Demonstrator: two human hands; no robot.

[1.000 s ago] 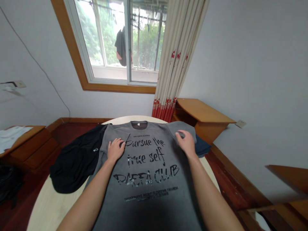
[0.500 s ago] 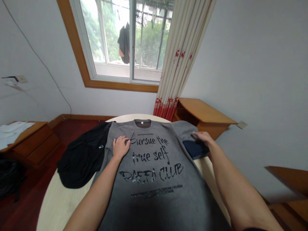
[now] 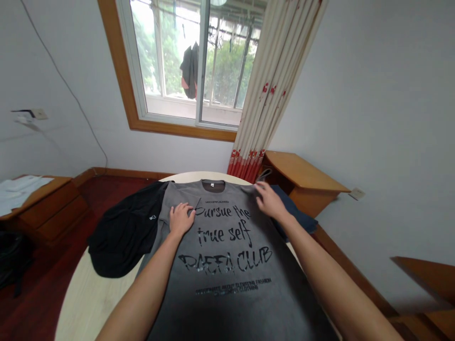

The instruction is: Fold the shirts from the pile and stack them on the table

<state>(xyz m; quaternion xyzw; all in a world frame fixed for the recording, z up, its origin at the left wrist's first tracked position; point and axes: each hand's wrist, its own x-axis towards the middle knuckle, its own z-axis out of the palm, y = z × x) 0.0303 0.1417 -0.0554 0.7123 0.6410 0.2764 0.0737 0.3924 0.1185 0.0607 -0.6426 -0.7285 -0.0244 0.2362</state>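
A grey T-shirt [image 3: 227,255] with black lettering lies front up, its collar towards the window. My left hand [image 3: 181,218] rests on its upper left chest, fingers stretched out over the cloth. At the right shoulder, my right hand [image 3: 270,201] has its fingers curled round the T-shirt's edge; the pinched cloth is mostly hidden. The right sleeve no longer spreads outward. Dark blue folded cloth [image 3: 298,212] shows beyond my right wrist, partly covered by my arm.
Black clothing [image 3: 122,232] lies left of the T-shirt on a pale round table [image 3: 83,289]. A wooden desk [image 3: 305,173] stands behind on the right, beside a curtain [image 3: 275,85]. Papers [image 3: 23,189] lie on a wooden cabinet [image 3: 59,208] at left.
My right hand has moved inward from the outstretched right sleeve to the shoulder, bringing the sleeve in. More of the blue cloth shows. My left hand stays on the chest.
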